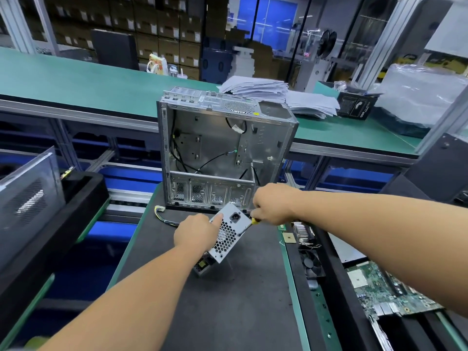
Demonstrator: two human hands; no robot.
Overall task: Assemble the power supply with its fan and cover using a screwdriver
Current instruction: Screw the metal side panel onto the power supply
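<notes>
A silver power supply (228,236) stands tilted on the dark mat (228,312), its honeycomb grille and black power socket facing me. My left hand (196,231) grips its left side, index finger laid along the top edge. My right hand (272,205) holds a screwdriver (247,227) with a yellow and black handle; its tip touches the right edge of the power supply's face. A bundle of the power supply's cables (164,217) trails left on the mat. No separate cover is visible.
An open, empty metal computer case (222,150) stands just behind the power supply. On the right lie a heatsink (302,233), a black fan (310,263) and a green motherboard (385,292). A black foam tray (76,198) is left. Paper stacks (266,91) sit on the far green bench.
</notes>
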